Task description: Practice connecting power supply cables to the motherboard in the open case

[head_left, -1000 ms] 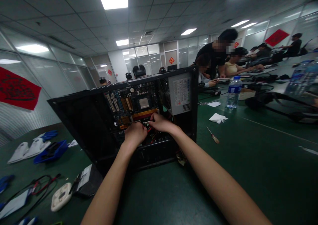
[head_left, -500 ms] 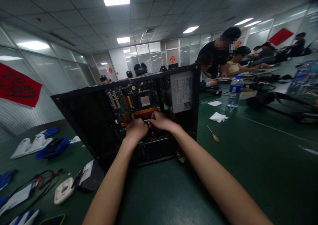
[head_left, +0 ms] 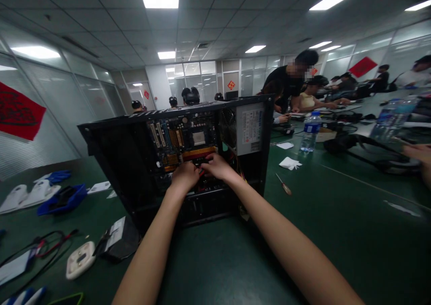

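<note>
Case (head_left: 208, 206) stands ahead; your left hand (head_left: 186, 176) and right hand (head_left: 217, 167) nearly meet inside, fingers curled, can't tell if pinching. Orange slots (head_left: 197, 154) run left-right just beyond, right fingertips nearer.

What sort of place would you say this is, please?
It looks like an office room used as a workshop: an open computer case stands on a green table, a screwdriver lies to its right, and several other people are visible beyond.
</note>
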`<state>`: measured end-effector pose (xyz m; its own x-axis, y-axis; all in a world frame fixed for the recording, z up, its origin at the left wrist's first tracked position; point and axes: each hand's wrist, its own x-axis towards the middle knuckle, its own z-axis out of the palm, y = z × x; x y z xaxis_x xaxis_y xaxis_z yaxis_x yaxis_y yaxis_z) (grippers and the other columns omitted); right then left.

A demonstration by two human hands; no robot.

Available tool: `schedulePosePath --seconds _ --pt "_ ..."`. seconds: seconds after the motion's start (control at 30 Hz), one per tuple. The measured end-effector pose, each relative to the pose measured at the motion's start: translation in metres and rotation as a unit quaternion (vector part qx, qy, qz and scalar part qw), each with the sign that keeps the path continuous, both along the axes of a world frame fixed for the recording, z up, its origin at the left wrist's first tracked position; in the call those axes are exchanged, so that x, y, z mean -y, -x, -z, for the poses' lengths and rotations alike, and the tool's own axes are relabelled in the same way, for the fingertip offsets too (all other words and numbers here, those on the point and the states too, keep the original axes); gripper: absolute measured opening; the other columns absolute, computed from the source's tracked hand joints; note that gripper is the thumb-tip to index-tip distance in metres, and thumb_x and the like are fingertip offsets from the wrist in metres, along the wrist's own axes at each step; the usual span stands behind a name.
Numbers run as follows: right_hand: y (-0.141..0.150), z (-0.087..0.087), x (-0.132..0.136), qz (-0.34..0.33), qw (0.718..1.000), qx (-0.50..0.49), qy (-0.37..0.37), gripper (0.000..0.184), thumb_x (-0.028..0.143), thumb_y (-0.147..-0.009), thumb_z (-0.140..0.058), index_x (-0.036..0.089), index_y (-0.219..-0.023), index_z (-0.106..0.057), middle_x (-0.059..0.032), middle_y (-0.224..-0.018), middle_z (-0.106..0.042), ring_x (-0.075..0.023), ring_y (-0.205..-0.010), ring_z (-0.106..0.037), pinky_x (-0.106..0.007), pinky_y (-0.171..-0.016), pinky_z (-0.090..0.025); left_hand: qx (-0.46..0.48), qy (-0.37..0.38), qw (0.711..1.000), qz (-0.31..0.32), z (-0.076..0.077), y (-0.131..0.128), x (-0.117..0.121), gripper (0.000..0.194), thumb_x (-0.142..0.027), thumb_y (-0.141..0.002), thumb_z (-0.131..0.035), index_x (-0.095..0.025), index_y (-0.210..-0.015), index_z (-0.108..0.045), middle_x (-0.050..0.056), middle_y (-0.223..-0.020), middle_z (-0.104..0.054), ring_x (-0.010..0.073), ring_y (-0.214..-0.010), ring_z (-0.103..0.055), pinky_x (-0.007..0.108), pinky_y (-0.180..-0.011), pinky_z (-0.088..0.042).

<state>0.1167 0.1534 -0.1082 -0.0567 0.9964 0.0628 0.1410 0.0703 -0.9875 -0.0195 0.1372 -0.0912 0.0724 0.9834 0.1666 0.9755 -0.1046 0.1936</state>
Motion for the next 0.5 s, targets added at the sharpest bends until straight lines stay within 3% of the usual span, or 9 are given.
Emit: schedulePosePath --seconds 0.17,0.33,0.5 --pt "-0.008 -0.006 0.007 -0.03 0.981 -0.144 0.125 0.006 0.008 -0.095 -0.058 0.012 -0.091 -0.056 -0.0012 -0.065 -0.063 -0.0104 -0.057 -0.064 -0.018 -0.053 -0.056 0.011 0.003 1.0 0.009 0.0 0.001 0.002 0.037 -0.044 -0.093 -0.047 -0.02 -0.089 -0.076 0.016 -0.098 -0.076 0.0296 -0.093 -0.072 0.034 -0.074 -0.051" --pt "-0.003 -0.006 0.008 -0.028 0.963 -0.171 0.208 0.022 0.015 -0.102 -0.048 0.012 -0.082 -0.057 -0.0023 -0.063 -0.064 -0.0075 -0.054 -0.062 -0.015 -0.055 -0.053 0.012 0.005 1.0 0.01 -0.004 0.002 0.006 0.036 -0.042 -0.092 -0.048 -0.02 -0.088 -0.076 0.016 -0.097 -0.076 0.0288 -0.094 -0.072 0.032 -0.075 -0.05" --pt "0.009 0.001 -0.001 -0.006 0.967 -0.142 0.21 0.025 0.021 -0.104 -0.044 0.015 -0.082 -0.053 0.0023 -0.059 -0.058 -0.0055 -0.046 -0.052 -0.014 -0.05 -0.047 0.025 0.015 0.999 0.026 -0.004 0.003 0.008 0.037 -0.04 -0.093 -0.047 -0.018 -0.096 -0.076 0.017 -0.103 -0.076 0.0281 -0.097 -0.071 0.031 -0.075 -0.051"
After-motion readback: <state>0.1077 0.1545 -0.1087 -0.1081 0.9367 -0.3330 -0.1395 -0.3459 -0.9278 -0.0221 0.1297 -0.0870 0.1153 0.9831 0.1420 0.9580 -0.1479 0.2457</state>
